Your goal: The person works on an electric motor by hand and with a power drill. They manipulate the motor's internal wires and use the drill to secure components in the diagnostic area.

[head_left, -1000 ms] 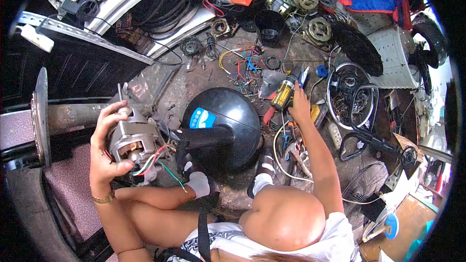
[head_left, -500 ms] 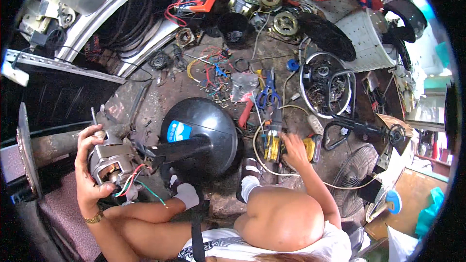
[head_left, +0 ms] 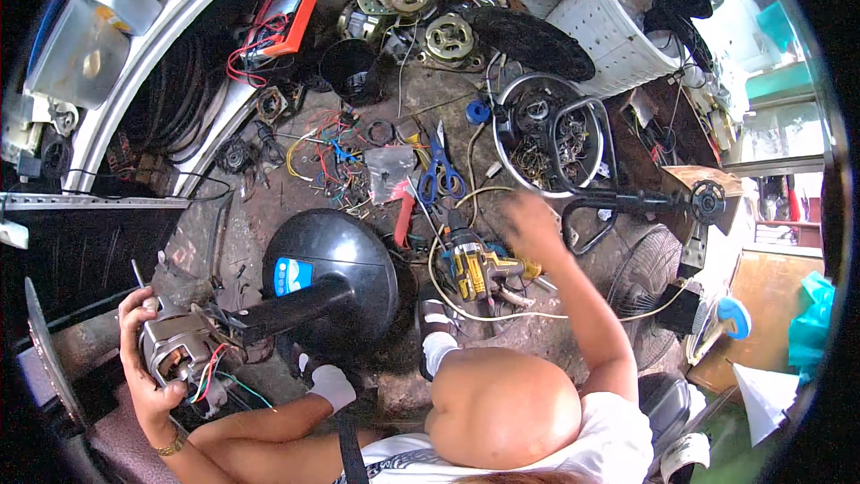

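My left hand [head_left: 145,354] grips a metal fan motor [head_left: 172,341] at the left, with fingers behind its housing and the thumb near its open, copper-wound end. Red, white and green wires hang from the motor, which is joined to the black pole of a stand with a round black base [head_left: 345,246]. Out over the floor, my right hand [head_left: 533,222] is smeared by motion, so its fingers cannot be read. Just below it lies a yellow and black cordless drill [head_left: 472,267]. Blue-handled scissors [head_left: 439,181] and a red handle [head_left: 405,217] lie to its left.
A round metal tray [head_left: 591,166] of small parts sits at the right, under a black tubular frame. A fan grille [head_left: 647,278] stands nearer. Farther back are loose wires, an orange multimeter [head_left: 285,22] and spare motors [head_left: 451,38]. A pale cord [head_left: 537,315] crosses the floor.
My right hand has moved forward, away from the drill, which now shows more fully and lies turned differently. The whole view has swung to the right. My left hand still holds the motor.
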The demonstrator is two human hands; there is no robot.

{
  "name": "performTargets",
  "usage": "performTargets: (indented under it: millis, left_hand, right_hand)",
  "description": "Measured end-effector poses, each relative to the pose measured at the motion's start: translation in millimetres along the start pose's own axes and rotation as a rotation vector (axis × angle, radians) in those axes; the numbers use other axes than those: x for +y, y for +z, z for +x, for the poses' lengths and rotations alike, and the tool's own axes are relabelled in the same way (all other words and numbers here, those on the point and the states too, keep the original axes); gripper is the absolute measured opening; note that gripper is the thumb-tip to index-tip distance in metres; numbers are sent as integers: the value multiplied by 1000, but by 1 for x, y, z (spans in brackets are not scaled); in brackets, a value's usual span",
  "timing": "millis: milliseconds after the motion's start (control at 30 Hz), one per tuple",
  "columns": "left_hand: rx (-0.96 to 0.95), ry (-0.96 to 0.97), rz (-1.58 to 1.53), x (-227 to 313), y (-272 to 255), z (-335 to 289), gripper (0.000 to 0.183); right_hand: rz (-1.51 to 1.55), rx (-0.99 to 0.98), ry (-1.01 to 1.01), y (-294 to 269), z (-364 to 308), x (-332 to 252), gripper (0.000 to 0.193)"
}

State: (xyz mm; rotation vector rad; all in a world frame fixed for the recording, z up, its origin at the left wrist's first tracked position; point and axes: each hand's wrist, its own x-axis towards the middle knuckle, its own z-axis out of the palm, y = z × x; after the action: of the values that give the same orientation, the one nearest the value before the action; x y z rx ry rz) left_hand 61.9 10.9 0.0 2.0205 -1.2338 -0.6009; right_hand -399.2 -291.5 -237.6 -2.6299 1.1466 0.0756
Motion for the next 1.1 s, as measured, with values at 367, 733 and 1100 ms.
performTargets:
  millis: [367,733,1100]
  left_hand:
    - [-7,-20,7,0,0,4,90]
    - [24,-51,-41,-6,-2,-1,91]
    - [-10,-59,8,-3,1,1,89]
  right_hand:
    - [-654,-536,172,-36,-8,160,71]
    - [-455,-443,624,-105,-28,150,70]
    - [-475,-585,616,-36,-11,210,65]
